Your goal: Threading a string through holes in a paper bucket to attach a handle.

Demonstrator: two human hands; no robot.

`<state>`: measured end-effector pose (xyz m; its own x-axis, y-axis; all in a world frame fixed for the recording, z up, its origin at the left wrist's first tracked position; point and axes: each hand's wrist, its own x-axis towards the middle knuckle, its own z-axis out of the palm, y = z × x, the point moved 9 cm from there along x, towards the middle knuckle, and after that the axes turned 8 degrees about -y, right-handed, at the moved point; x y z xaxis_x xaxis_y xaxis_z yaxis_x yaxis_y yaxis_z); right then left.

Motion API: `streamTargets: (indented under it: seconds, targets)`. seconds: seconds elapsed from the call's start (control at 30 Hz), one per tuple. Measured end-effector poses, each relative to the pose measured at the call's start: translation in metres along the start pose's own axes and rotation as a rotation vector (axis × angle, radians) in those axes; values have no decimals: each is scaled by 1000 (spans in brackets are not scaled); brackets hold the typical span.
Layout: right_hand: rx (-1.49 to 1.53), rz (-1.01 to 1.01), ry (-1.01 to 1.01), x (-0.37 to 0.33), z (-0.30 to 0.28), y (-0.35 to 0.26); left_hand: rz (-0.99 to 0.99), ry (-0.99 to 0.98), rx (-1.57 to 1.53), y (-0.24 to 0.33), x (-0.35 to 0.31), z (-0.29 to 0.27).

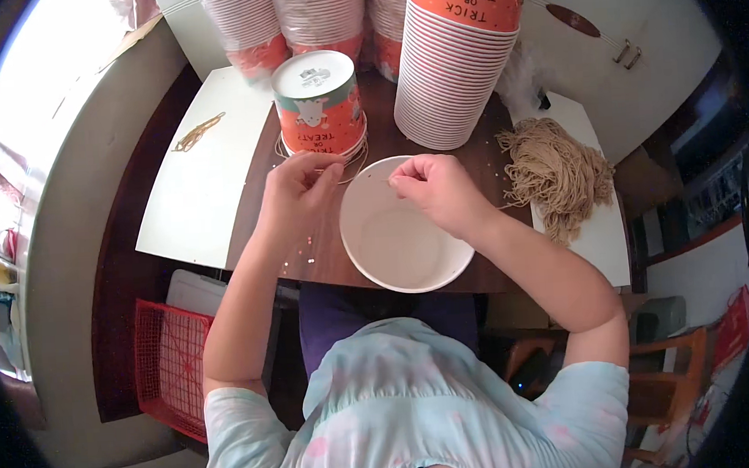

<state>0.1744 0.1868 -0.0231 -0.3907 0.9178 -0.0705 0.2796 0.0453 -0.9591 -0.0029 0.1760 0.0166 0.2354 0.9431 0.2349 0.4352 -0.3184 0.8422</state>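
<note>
A white-lined paper bucket (pixel 409 249) lies tipped toward me at the table's front edge, its open mouth facing me. My right hand (pixel 444 195) is at the bucket's upper rim, thumb and fingertips pinched together; what they hold is too small to make out. Left of the bucket, my left hand (pixel 298 191) is closed in a pinch, its contents also unclear. Just beyond it, an orange printed bucket (pixel 322 122) stands upside down, with loops of thin tan cord (pixel 355 154) around its lower rim.
A tall stack of nested buckets (pixel 451 77) stands behind the open one, near several plastic-wrapped stacks (pixel 316 17). A heap of tan cords (pixel 558 173) lies at right, a small cord bundle (pixel 200 131) on the left white board. Small white bits (pixel 311 260) dot the table; a red basket (pixel 165 355) sits below.
</note>
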Motion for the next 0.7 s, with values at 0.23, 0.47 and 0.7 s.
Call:
streamTargets:
  seconds: [0.23, 0.47, 0.7]
  targets:
    - [-117, 109, 63, 17, 0, 12, -221, -165, -457, -56, 4, 46]
    - [-203, 137, 37, 5, 2, 1, -234, -240, -487, -47, -10, 60]
    - [-178, 118, 52, -8, 1, 11, -211, -239, -418, -31, -12, 62]
